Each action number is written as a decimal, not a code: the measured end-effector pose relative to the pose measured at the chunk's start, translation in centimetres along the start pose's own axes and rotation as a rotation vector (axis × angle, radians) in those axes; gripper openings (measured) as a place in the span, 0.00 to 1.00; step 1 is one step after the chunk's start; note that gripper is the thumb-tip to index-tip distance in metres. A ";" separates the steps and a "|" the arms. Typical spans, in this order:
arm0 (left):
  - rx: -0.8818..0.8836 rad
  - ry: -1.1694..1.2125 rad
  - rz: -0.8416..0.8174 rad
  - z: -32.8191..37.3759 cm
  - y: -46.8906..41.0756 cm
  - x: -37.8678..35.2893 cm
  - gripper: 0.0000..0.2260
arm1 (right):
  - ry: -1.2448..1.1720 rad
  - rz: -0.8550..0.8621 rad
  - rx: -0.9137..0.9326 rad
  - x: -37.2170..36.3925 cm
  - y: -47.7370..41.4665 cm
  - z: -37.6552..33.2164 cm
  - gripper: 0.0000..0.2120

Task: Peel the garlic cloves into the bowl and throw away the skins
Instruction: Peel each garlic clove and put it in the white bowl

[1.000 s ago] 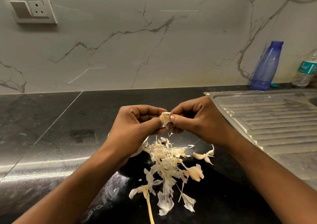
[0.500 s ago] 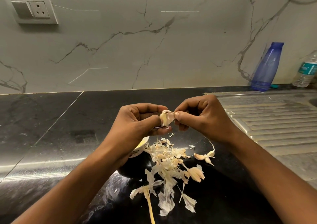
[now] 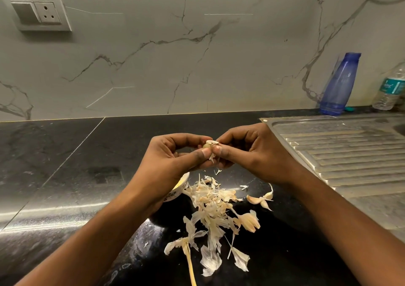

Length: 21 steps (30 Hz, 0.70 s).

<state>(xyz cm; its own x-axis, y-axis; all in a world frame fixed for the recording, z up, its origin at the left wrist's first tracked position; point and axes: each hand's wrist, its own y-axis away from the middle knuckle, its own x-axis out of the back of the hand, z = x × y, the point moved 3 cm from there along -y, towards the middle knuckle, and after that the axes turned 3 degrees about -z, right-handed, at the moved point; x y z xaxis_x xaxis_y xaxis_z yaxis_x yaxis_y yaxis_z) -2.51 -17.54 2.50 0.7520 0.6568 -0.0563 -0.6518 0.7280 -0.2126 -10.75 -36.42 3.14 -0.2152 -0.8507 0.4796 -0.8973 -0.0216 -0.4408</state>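
My left hand [image 3: 175, 161] and my right hand [image 3: 252, 154] meet above the black counter and together pinch one garlic clove [image 3: 207, 146] between thumbs and fingertips. Loose papery skin [image 3: 212, 142] sticks up from the clove. Below the hands lies a heap of garlic skins [image 3: 210, 211]. A few unpeeled cloves [image 3: 262, 199] and a small cluster of cloves [image 3: 248, 221] lie at its right. The white bowl [image 3: 178, 186] shows only part of its rim under my left wrist.
A steel sink drainboard [image 3: 341, 154] lies to the right. A blue bottle [image 3: 338, 84] and a clear water bottle [image 3: 389, 88] stand at the back right against the marble wall. A switch and socket plate [image 3: 36, 14] is on the wall upper left.
Both hands stayed together on the clove and closed in on it; the thumbs now press close together over it, so less of the clove shows.
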 end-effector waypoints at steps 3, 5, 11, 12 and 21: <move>0.019 0.066 -0.012 0.0 0.0 -0.1 0.15 | -0.046 -0.004 -0.011 0.1 0.0 0.0 0.07; 0.050 0.150 -0.023 0.1 -0.1 -0.1 0.15 | -0.074 0.003 -0.030 0.1 0.0 0.1 0.07; 0.094 0.235 -0.021 0.3 -0.1 -0.2 0.16 | -0.084 0.071 -0.051 1.1 -0.1 0.6 0.05; 0.102 0.241 -0.015 0.2 -0.1 -0.2 0.16 | -0.085 0.071 -0.050 1.2 -0.1 0.6 0.05; 0.113 0.134 0.035 -0.2 -0.3 0.1 0.17 | -0.008 -0.068 -0.120 2.2 0.2 0.4 0.15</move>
<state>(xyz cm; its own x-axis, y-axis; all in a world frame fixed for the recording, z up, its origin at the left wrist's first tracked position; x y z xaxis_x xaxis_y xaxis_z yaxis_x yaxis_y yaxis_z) -2.26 -17.73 2.36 0.7303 0.6553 -0.1932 -0.6789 0.7277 -0.0979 -11.25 -38.47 3.84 -0.1502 -0.8534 0.4991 -0.9493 -0.0165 -0.3138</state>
